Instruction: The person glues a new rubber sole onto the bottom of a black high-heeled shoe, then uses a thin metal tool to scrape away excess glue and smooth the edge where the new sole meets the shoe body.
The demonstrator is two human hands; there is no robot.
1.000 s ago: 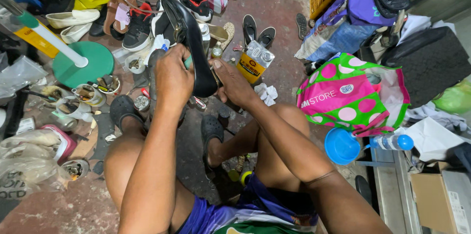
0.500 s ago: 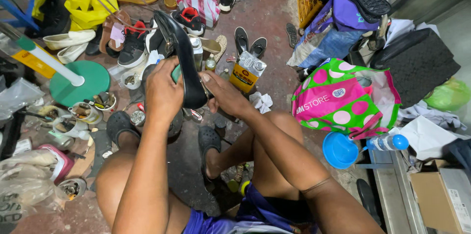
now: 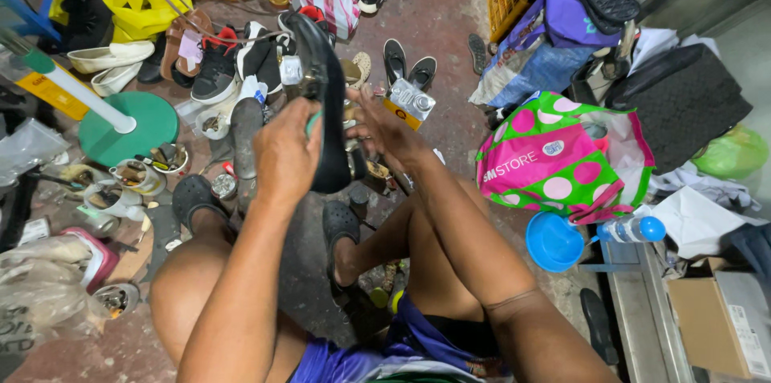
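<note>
Black high-heeled shoe [image 3: 325,102] held upright above the knees, clamped in left hand [image 3: 285,154]; right hand [image 3: 385,128] half-open, fingertips against its far side. Likely to twist or drop onto glue tins [image 3: 140,178] below, given one-handed grip.

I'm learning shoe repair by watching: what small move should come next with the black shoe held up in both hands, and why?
Probably press along the glossy black shoe edge: the left hand grips its side and the right hand rests open beside it, nothing else held.
</note>
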